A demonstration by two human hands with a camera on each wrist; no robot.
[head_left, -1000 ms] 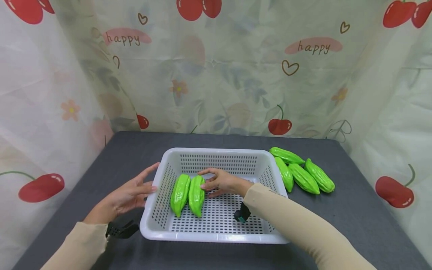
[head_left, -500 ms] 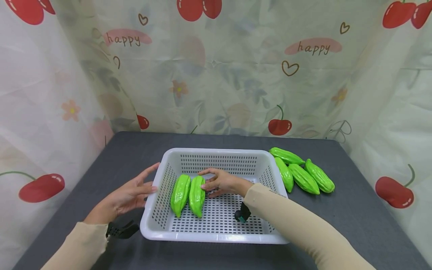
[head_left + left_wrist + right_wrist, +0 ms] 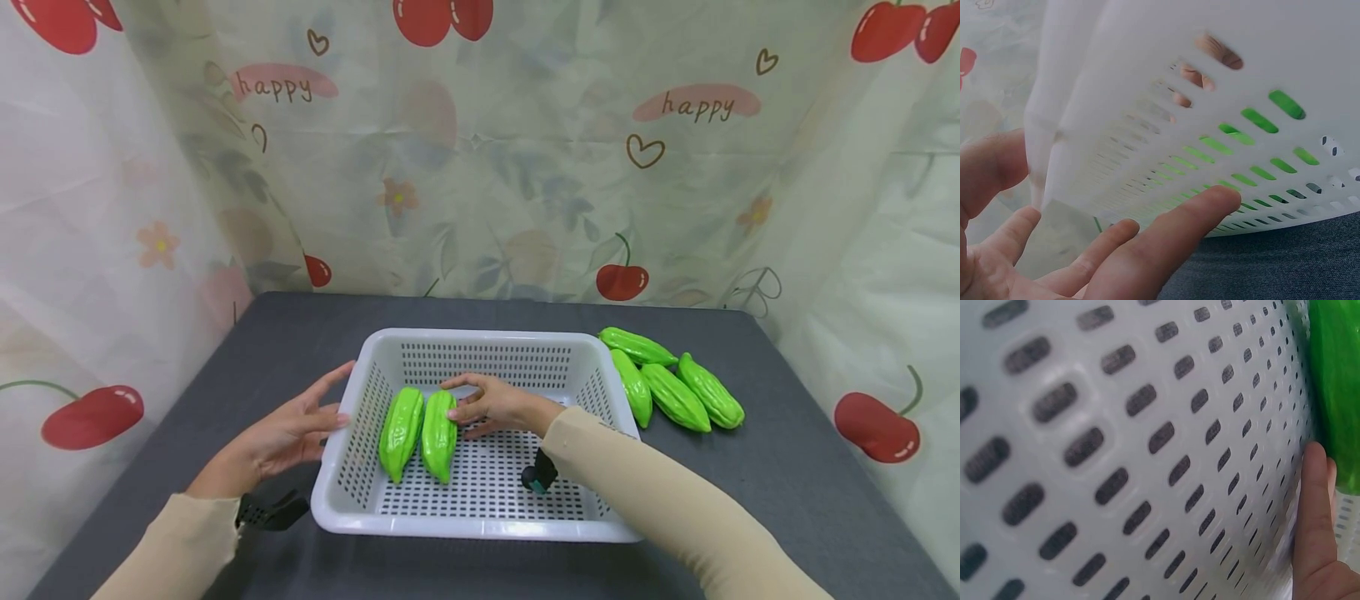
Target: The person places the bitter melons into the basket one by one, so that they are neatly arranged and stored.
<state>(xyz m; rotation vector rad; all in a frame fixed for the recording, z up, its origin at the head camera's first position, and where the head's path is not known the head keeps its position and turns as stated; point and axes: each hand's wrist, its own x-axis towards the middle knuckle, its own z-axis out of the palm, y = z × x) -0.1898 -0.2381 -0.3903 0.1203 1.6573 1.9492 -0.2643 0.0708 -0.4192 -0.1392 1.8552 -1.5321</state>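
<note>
Head: two green gourds (image 3: 401, 433) by the basket's (image 3: 472, 527) left edge, right hand (image 3: 491, 406) loosely spread, touching the inner gourd (image 3: 438, 437) unclosed, perhaps lining it up. Left wrist: left hand (image 3: 281, 433) splayed at the basket's outer wall (image 3: 1310, 50), gripping nothing, likely steadying. Right wrist: alone shows straight fingers (image 3: 1314, 519) low beside the gourd

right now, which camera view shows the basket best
The head view: it takes in the basket's whole outline and inside, though the right arm crosses part of it. The left wrist view shows only a slotted side from outside, close up; the right wrist view, only slotted plastic inside it.
</note>
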